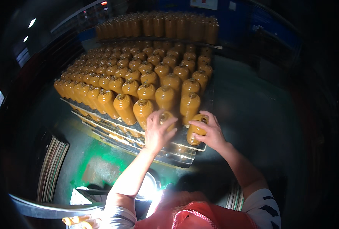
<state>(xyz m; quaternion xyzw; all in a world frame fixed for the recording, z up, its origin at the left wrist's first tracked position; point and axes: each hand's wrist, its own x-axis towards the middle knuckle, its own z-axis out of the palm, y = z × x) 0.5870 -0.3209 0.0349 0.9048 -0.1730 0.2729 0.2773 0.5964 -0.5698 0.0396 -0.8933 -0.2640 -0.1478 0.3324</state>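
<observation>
My right hand is wrapped round an amber, round-shouldered bottle at the near right corner of a dark board. Just left of it, my left hand curls round another amber bottle, its fingers slightly blurred. Part of that bottle's body is hidden by the hand. Many like bottles stand upright in close rows on the board, and one bottle is right beside my left hand. Another bottle stands just behind the two hands.
Lower tiers with more bottles lie under the board. Behind, a further bank of bottles stands higher. Thin boards lean in a stack at left. A curved table edge and yellowish pieces lie lower left.
</observation>
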